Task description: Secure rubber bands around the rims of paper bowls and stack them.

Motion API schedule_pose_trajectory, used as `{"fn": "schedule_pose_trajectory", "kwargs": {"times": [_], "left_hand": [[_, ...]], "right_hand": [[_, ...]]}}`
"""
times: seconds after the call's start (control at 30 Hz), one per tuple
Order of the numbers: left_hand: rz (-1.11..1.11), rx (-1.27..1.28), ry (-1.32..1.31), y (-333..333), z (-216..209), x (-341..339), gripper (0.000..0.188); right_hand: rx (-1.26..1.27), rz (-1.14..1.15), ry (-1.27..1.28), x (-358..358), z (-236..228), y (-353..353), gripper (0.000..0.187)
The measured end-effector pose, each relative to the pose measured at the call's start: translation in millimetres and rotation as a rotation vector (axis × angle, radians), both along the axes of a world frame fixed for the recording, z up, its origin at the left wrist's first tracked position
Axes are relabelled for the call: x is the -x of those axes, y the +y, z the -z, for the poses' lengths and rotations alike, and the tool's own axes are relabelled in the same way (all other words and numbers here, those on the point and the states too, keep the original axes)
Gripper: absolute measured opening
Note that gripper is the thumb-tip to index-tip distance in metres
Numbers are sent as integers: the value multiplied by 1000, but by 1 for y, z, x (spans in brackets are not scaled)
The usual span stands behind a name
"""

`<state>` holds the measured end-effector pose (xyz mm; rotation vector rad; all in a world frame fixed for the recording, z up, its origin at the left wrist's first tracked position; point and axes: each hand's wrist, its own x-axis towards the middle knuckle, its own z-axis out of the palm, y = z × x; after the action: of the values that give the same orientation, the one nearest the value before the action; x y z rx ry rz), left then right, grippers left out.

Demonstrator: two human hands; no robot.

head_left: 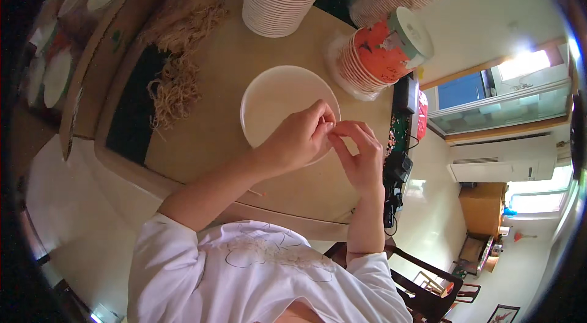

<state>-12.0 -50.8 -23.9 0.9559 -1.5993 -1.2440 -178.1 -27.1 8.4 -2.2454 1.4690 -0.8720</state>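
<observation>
Over the bowl's near right rim, our left hand and right hand meet at the fingertips, each grip closed in a pinch; we cannot tell what, if anything, sits between. The bowl rests on our tabletop, strings to its left, tubs beyond it.
</observation>
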Motion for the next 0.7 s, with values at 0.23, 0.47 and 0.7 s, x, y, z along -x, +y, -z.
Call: {"fn": "schedule_pose_trajectory", "kwargs": {"times": [0.23,0.47,0.7], "left_hand": [[17,37,53,3,-5,-5,11],[150,227,-202,6,-6,-21,14],[121,191,-221,9,-10,-24,10]], "right_hand": [[78,-8,55,-4,0,-2,14],[72,-26,126,-4,-6,-1,14],[-43,13,-60,0,3,5,14]]}}
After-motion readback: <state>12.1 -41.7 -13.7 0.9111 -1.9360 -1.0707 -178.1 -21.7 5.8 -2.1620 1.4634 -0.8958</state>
